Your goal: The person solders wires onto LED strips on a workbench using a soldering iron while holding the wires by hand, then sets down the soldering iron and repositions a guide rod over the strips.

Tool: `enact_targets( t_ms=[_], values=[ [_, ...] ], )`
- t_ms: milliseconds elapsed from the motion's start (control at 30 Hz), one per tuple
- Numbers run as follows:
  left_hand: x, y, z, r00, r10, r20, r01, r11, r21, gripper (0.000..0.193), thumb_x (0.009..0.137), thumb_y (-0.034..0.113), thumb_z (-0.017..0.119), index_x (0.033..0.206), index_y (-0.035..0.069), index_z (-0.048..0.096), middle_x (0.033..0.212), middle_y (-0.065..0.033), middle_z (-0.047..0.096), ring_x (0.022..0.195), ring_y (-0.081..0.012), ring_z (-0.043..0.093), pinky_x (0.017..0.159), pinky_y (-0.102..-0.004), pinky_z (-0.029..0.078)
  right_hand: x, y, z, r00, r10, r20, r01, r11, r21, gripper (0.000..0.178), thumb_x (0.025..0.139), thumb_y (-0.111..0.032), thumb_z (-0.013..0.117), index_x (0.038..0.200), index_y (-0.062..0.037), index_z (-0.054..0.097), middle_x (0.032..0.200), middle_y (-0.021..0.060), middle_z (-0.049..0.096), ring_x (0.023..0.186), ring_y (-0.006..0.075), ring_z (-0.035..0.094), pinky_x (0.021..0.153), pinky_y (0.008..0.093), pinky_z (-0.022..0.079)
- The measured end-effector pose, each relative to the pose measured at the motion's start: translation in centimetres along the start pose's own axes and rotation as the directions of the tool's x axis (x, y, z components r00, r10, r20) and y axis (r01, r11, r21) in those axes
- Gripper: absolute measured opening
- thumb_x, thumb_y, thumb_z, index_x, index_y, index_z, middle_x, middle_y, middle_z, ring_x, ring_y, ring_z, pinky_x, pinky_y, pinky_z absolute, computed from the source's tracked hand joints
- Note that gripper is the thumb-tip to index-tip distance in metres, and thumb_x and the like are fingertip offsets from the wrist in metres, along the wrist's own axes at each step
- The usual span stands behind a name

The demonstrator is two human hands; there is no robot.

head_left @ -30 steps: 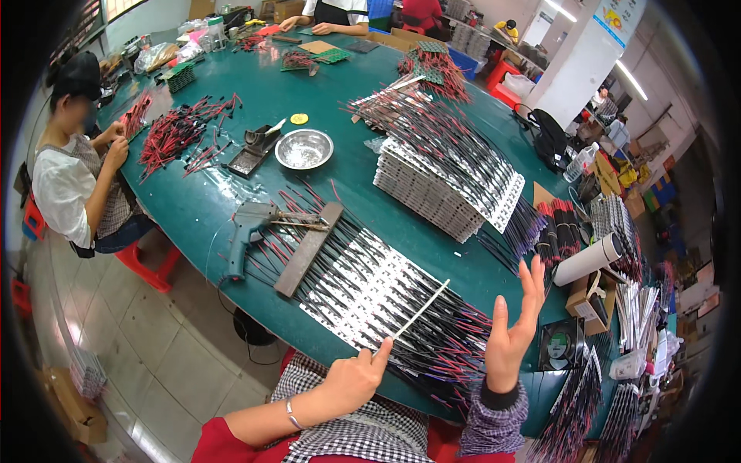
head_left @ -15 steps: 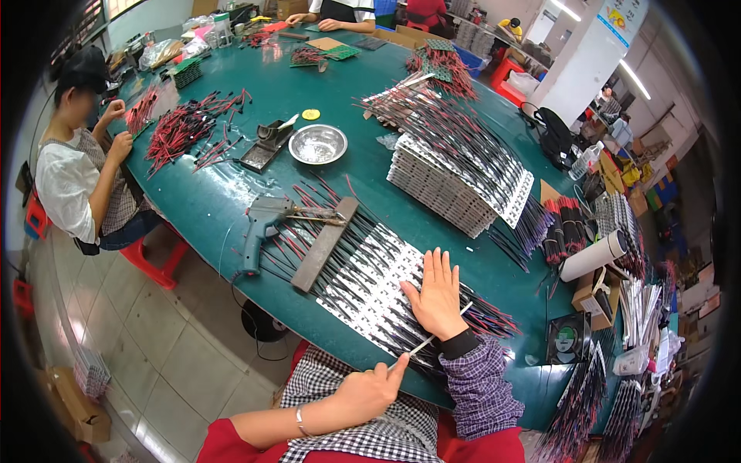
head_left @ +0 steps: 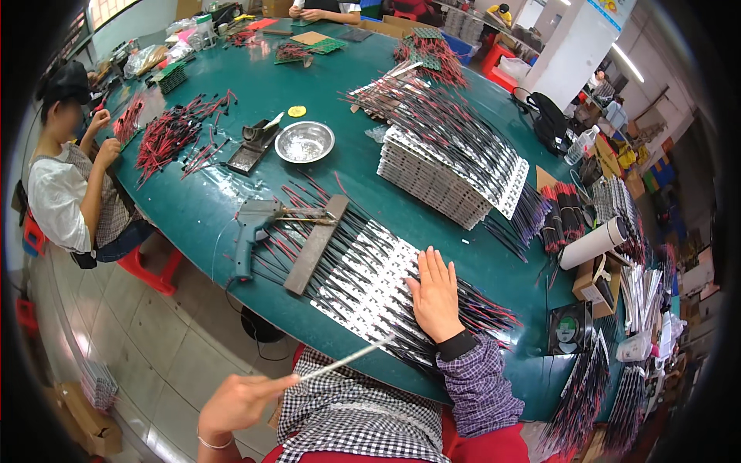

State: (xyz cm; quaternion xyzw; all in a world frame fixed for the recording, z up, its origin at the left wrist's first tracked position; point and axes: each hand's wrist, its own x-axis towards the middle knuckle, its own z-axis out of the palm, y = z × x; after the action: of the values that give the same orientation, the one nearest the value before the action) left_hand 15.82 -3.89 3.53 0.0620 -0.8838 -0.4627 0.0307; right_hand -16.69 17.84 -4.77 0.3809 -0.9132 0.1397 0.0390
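In my left hand (head_left: 245,401), low at the left, a thin white stick (head_left: 347,360) is gripped, its tip reaching the near edge of the board panel. My right hand (head_left: 438,297) lies flat, palm down and fingers stretched, on the right part of the white board panel (head_left: 356,305), which is covered with rows of black and red wires (head_left: 340,266). A grey metal bar (head_left: 315,245) rests across the wires on the left side. Beside it lies a teal soldering gun (head_left: 251,231), its metal front end over the bar.
Beyond the panel stands a tall stack of white boards (head_left: 432,176) topped with wires. A metal bowl (head_left: 305,143), a small black tray (head_left: 248,153) and a pile of red and black wires (head_left: 166,135) are farther left. A co-worker (head_left: 65,185) sits at the left; a white roll (head_left: 593,243) lies at right.
My left hand has moved left and back toward me with the stick, drawing it off most of the panel. The right hand stays pressed on the panel; the view has shifted slightly.
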Motion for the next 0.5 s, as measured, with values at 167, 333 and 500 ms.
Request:
enact_targets(
  t_ms=[167, 333, 500],
  values=[
    [2.6, 0.2, 0.7, 0.965, -0.1, -0.241, 0.049, 0.976, -0.211, 0.051, 0.087, -0.008, 0.066, 0.133, 0.012, 0.071, 0.066, -0.0105, 0.055, 0.055, -0.0237, 0.05, 0.054, -0.0322, 0.042, -0.2, -0.4, 0.0, 0.998, -0.052, -0.023, 0.052, 0.999, -0.006, 0.052, 0.106, -0.026, 0.052, 0.149, 0.0032, 0.047, 0.158, 0.0252, 0.042, 0.15, 0.0375, 0.036, 0.123, 0.0548, 0.024],
    [8.5, -0.4, 5.0, 0.93, -0.019, -0.366, -0.009, 0.997, -0.077, 0.048, 0.087, -0.011, 0.065, 0.132, 0.006, 0.07, 0.073, -0.0119, 0.062, 0.058, -0.0181, 0.056, 0.057, -0.0317, 0.046, -0.6, -0.3, -0.6, 0.998, -0.059, -0.032, 0.059, 0.998, -0.004, 0.051, 0.104, -0.023, 0.055, 0.147, 0.0041, 0.048, 0.156, 0.0258, 0.044, 0.148, 0.0388, 0.038, 0.122, 0.0559, 0.027],
    [11.7, -1.1, 8.3, 0.93, 0.134, -0.342, -0.05, 0.969, 0.244, 0.056, 0.086, -0.007, 0.066, 0.139, 0.014, 0.066, 0.07, -0.0099, 0.054, 0.053, -0.0281, 0.057, 0.051, -0.0385, 0.048, -0.9, -0.6, -0.9, 0.993, -0.088, -0.082, 0.092, 0.995, 0.043, 0.046, 0.102, -0.016, 0.058, 0.143, 0.0053, 0.052, 0.154, 0.0255, 0.047, 0.146, 0.0396, 0.041, 0.122, 0.0547, 0.029]
  ],
)
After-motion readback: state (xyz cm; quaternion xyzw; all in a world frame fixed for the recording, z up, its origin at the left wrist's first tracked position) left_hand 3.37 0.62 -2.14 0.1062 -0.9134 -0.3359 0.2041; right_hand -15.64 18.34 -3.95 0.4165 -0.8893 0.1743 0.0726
